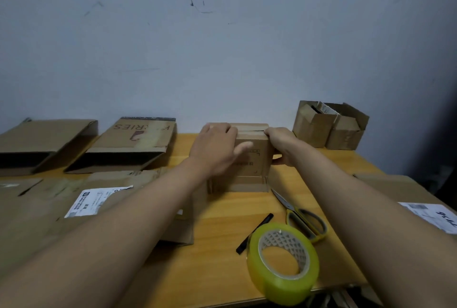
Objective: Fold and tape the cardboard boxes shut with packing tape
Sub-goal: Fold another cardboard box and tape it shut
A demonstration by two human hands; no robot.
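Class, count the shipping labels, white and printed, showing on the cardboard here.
2: one white printed shipping label on flattened cardboard at the left, another white label on cardboard at the right edge, partly cut off. Others may be hidden.

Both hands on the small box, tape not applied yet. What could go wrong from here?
1. Both the left hand and right hand hold the small box; letting go to fetch the tape roll may let the top flaps spring open.
2. The scissors lie right beside the reach path to the tape, blades pointing toward the box.
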